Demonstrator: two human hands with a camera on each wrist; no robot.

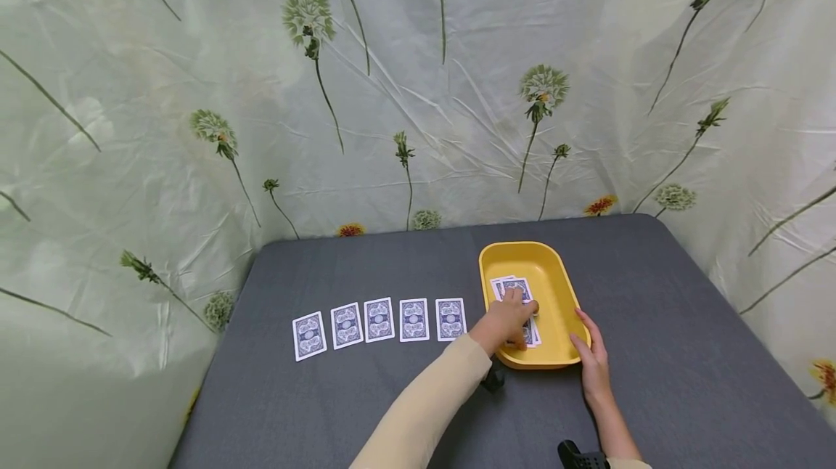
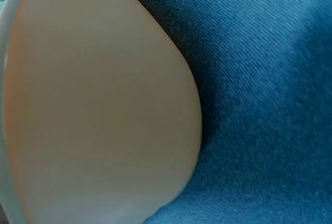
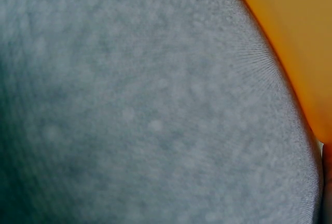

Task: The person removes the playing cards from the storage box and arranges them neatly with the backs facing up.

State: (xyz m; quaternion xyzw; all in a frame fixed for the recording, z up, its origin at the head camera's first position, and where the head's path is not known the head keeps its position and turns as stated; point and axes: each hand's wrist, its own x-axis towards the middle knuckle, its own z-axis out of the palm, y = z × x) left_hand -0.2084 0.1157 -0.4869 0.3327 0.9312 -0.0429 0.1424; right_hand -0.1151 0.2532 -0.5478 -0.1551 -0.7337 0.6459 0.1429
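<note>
A yellow tray point(image 1: 554, 287) stands on the dark grey cloth in the head view. Inside its left part lie several playing cards point(image 1: 516, 284), with patterned blue and white backs showing. My left hand point(image 1: 506, 320) reaches over the tray's left rim, its fingers spread across these cards and covering much of them. At the lower right corner, my right hand point(image 1: 593, 360) holds the tray's rim, thumb inside the edge and fingers along the outer side. The left wrist view is mostly filled by a close tan surface against blue cloth.
Left of the tray, several face-down cards point(image 1: 379, 319) form a spaced row on the dark grey tablecloth point(image 1: 313, 411). The card nearest the tray point(image 1: 451, 318) is close to my left forearm. A floral curtain point(image 1: 457, 128) hangs behind the table and along both sides.
</note>
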